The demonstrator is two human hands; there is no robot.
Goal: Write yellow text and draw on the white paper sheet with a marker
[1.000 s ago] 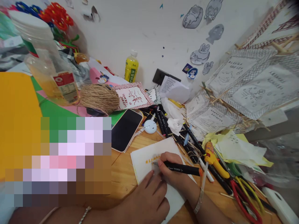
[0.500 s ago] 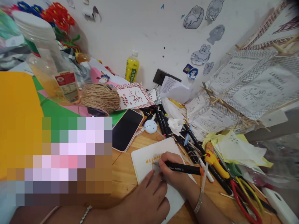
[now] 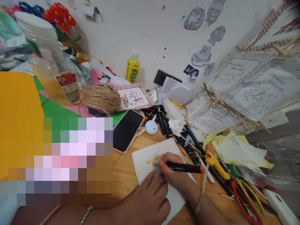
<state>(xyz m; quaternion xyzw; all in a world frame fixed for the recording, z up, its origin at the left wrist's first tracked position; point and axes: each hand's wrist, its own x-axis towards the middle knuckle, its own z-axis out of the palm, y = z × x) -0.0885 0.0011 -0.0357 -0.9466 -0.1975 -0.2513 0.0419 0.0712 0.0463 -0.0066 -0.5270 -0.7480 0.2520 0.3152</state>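
Observation:
My right hand (image 3: pixel 174 175) grips a black marker (image 3: pixel 185 167) with an orange end, its tip down at a sheet of white paper (image 3: pixel 142 153). A short row of small orange-yellow characters (image 3: pixel 153 160) runs across the upper part of that sheet. Flat on the lower part of the paper rests my left hand (image 3: pixel 148 198), its fingers stretched out close to the marker's tip and holding nothing. Part of the sheet is hidden beneath both hands.
A phone (image 3: pixel 128 131) and a round pale-blue case (image 3: pixel 151 127) lie behind the paper. Several markers (image 3: pixel 164 120), a yellow glue gun (image 3: pixel 217 161) and red-handled scissors (image 3: pixel 245 200) crowd the right. Twine (image 3: pixel 102 99) and a large jar (image 3: pixel 53 68) stand left. A blurred patch covers the lower left.
The marker's rear end has tipped up slightly in my right hand. My left hand keeps its place on the paper.

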